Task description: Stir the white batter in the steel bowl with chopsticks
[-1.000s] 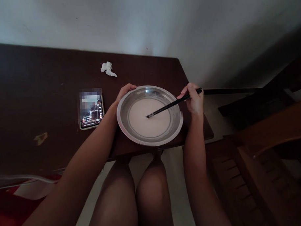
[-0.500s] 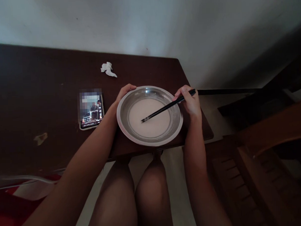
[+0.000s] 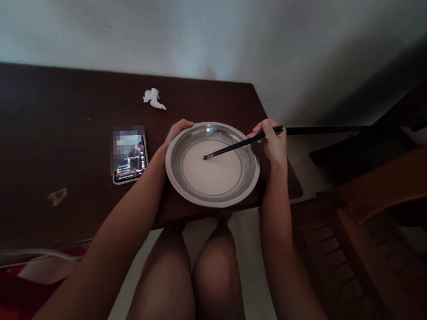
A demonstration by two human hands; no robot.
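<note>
Right grip [image 3: 275, 141] on chopsticks [image 3: 239, 144]; phone [image 3: 133, 157] illegible

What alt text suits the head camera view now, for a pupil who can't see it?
A person's right hand holds dark chopsticks, their tips at the pale liquid in a metal bowl, while the left hand holds the bowl's rim. Left of it on the dark table lie a lit phone and crumpled white tissue.

Round metal bowl [image 3: 175, 166] by tabletop [image 3: 74, 99] near edge, toward right corner; milky liquid [image 3: 214, 176] inside; black chopsticks [image 3: 237, 145] slant in.
</note>
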